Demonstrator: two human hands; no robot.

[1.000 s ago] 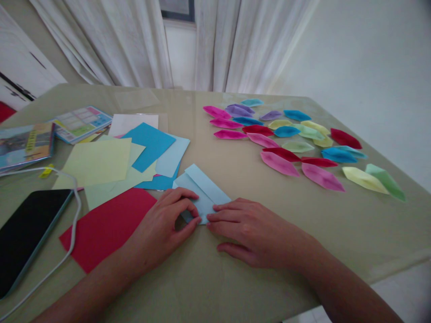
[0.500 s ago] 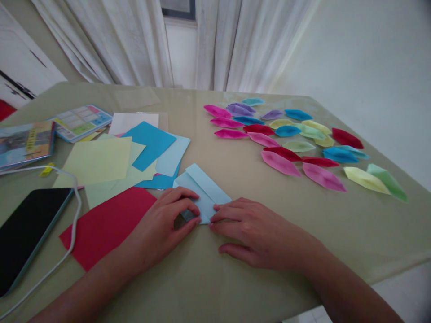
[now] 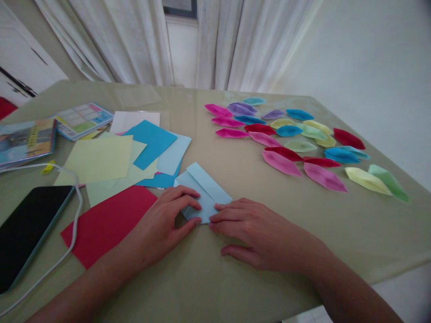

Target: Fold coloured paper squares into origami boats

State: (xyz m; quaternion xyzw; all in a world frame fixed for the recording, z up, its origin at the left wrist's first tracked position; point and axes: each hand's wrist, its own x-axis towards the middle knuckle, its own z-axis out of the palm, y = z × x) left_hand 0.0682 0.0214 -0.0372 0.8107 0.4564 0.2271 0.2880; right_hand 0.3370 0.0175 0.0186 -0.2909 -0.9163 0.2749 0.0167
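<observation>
A light blue sheet of paper (image 3: 208,190) lies folded on the table in front of me, with a folded strip along its upper right edge. My left hand (image 3: 177,208) is curled over its lower left side, with the fingers on the paper and the thumb at the bottom corner. My right hand (image 3: 247,231) lies at the lower right edge. Its fingers are stretched out, their tips touching the paper, and its thumb is apart on the table. Part of the paper's left side is hidden under my left fingers.
Loose sheets lie at the left, among them a red sheet (image 3: 111,220), a pale yellow sheet (image 3: 101,157) and a blue sheet (image 3: 151,141). A phone (image 3: 30,229), a white cable (image 3: 78,211) and a booklet (image 3: 27,141) are farther left. Several folded paper pieces (image 3: 281,162) cover the right back.
My left index finger has shifted slightly up from the thumb, widening the gap between them. My right thumb has moved slightly right. The paper stays in place.
</observation>
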